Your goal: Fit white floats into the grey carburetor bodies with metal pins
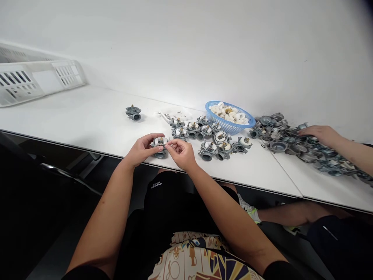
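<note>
A person's two bare hands meet at the near edge of a white table [105,112]. Between them, left of the table's middle, sits a grey metal part [159,154] with a white ring [157,140] on top and a brass piece standing inside the ring. The left hand [142,149] holds the part from its left side, fingers behind, thumb in front. The right hand [181,153] has thumb and fingertip pinched together at the part's right edge; whether they grip something tiny cannot be told.

Just right is a cluster [206,134] of similar parts, most with white rings. Behind it stands a blue basket [251,121] of white pieces [229,112]. A lone part [133,112] stands farther left, and a white crate [43,83] far left. At right, a co-worker's hand [323,136] touches a pile [305,149] of metal parts.
</note>
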Action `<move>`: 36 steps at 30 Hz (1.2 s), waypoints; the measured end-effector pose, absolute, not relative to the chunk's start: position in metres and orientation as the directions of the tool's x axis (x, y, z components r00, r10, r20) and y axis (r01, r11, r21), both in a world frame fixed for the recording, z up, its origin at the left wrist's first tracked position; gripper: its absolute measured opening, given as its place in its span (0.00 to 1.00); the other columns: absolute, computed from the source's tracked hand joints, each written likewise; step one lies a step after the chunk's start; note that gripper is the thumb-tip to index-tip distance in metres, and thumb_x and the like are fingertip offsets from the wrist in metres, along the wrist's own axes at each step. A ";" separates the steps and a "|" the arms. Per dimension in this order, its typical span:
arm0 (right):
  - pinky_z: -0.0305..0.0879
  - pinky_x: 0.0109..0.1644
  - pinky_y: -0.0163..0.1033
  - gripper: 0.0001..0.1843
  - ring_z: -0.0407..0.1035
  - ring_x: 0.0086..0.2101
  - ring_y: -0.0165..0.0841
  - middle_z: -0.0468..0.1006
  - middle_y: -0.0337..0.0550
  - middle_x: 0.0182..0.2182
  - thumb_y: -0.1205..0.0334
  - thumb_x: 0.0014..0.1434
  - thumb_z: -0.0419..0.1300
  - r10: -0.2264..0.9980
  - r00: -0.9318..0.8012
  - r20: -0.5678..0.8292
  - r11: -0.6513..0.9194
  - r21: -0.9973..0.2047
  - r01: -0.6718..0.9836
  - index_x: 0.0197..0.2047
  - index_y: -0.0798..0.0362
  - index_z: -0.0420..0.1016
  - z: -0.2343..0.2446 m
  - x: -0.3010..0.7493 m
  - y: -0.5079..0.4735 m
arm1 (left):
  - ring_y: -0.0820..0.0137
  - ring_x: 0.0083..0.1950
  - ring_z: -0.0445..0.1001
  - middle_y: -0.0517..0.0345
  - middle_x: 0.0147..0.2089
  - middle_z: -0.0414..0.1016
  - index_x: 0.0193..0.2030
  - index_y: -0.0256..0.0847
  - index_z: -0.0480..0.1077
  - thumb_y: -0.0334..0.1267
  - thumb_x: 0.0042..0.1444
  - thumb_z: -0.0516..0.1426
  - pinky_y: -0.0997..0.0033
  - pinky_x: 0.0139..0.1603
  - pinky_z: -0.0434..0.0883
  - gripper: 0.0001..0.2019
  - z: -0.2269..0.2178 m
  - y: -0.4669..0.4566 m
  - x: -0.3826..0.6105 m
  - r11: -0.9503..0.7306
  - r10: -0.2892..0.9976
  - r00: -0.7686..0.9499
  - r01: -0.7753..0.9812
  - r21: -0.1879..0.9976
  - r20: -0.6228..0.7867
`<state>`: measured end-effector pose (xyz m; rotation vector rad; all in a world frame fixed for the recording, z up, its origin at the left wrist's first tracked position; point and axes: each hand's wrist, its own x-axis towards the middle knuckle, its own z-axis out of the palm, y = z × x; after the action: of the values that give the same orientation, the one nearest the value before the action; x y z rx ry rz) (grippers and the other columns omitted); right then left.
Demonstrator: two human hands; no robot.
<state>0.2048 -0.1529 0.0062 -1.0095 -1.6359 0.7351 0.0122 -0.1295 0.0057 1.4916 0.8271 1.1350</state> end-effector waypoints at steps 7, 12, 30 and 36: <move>0.55 0.27 0.34 0.15 0.54 0.21 0.26 0.60 0.32 0.19 0.49 0.62 0.61 0.854 -0.109 0.509 0.512 -0.783 0.353 0.38 0.53 0.79 0.005 0.204 -0.154 | 0.58 0.51 0.77 0.49 0.54 0.78 0.57 0.41 0.75 0.46 0.49 0.71 0.60 0.50 0.77 0.28 0.002 -0.128 0.012 -0.236 0.920 0.310 -0.044 0.971 0.238; 0.59 0.29 0.35 0.15 0.58 0.21 0.28 0.64 0.35 0.19 0.50 0.63 0.62 0.806 -0.077 0.587 0.558 -0.710 0.430 0.39 0.52 0.83 0.003 0.204 -0.155 | 0.59 0.51 0.77 0.50 0.53 0.78 0.57 0.41 0.76 0.46 0.49 0.71 0.60 0.49 0.77 0.28 0.003 -0.128 0.012 -0.229 0.919 0.314 -0.062 0.972 0.237; 0.64 0.34 0.36 0.13 0.67 0.24 0.29 0.80 0.42 0.26 0.55 0.66 0.61 0.732 -0.097 0.674 0.624 -0.608 0.491 0.43 0.51 0.86 0.003 0.202 -0.160 | 0.54 0.60 0.73 0.48 0.60 0.75 0.58 0.44 0.74 0.49 0.51 0.69 0.56 0.57 0.73 0.28 0.002 -0.129 0.013 -0.264 0.925 0.288 0.010 0.965 0.250; 0.64 0.33 0.34 0.13 0.65 0.23 0.27 0.75 0.37 0.23 0.56 0.66 0.60 0.684 -0.115 0.720 0.662 -0.546 0.514 0.43 0.52 0.84 0.004 0.201 -0.164 | 0.50 0.72 0.62 0.48 0.72 0.63 0.56 0.46 0.75 0.48 0.53 0.68 0.56 0.64 0.68 0.25 0.000 -0.128 0.010 -0.291 0.914 0.300 0.017 0.957 0.273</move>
<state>0.2012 -0.1636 0.0039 -0.9634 -1.7734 0.1920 0.0101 -0.1275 0.0002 1.5908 0.8743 1.1512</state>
